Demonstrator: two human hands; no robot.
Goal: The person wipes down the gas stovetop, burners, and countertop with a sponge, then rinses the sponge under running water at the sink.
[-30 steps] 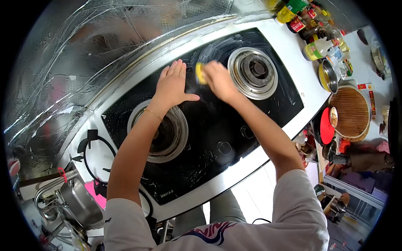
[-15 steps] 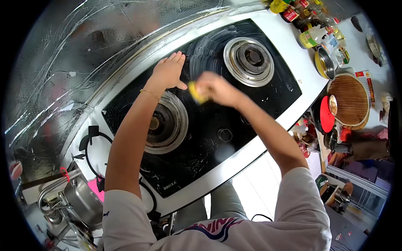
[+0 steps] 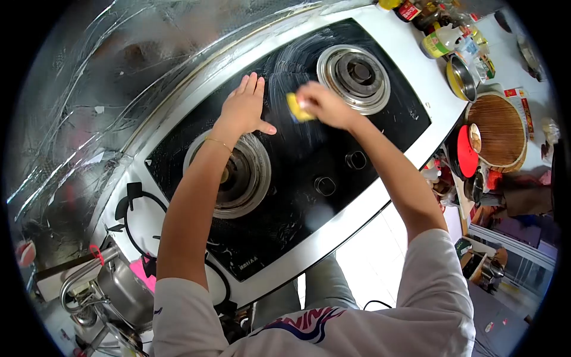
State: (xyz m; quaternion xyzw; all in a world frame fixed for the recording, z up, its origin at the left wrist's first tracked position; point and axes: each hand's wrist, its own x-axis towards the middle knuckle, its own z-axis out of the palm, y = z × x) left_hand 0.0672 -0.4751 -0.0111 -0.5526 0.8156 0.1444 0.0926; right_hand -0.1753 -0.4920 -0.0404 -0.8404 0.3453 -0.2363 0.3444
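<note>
A black glass gas cooktop (image 3: 297, 226) lies in front of me, with whitish smears across its far part. My right hand (image 3: 324, 106) grips a yellow sponge (image 3: 300, 108) over the middle of the glass, between the two burners; the sponge is slightly blurred. Spread flat, my left hand (image 3: 245, 110) rests on the cooktop with fingers pointing to the back edge and the thumb out. Under the left forearm is the left burner (image 3: 256, 178), partly hidden. The right burner (image 3: 360, 74) sits just beyond my right hand. Two knobs (image 3: 325, 186) stand near the front.
A black pan support (image 3: 128, 220) lies on the white counter at left, near a steel sink (image 3: 122, 291). Bottles (image 3: 437, 44) and a steel bowl (image 3: 461, 77) stand at the back right. A round wooden board (image 3: 496, 131) is farther right. Foil (image 3: 119, 89) covers the wall.
My right hand has moved the sponge a little right and toward the back of the cooktop. My left hand stays flat on the glass. The view has shifted slightly.
</note>
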